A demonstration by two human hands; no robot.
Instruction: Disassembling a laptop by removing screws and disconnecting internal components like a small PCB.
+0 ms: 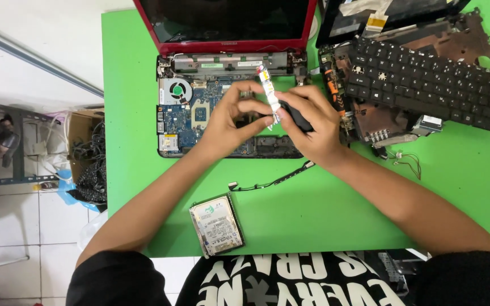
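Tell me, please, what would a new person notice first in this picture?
First, the two hands meeting at the centre: the left hand and the right hand together hold a small narrow circuit board above an opened red laptop with its blue main board bare. The bright green table also strikes, with a silver hard drive near its front edge and a loose black keyboard at right.

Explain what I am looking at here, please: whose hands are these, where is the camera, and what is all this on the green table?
There is no machine here. A camera worn on a person's head looks down at their own two bare hands. The left hand and the right hand together pinch a small narrow circuit strip above an opened red laptop whose board and fan are exposed. The right hand also grips something dark that I cannot identify. On the green table lie a hard drive, a thin black cable, a loose black keyboard on another stripped laptop, and an orange-handled screwdriver.
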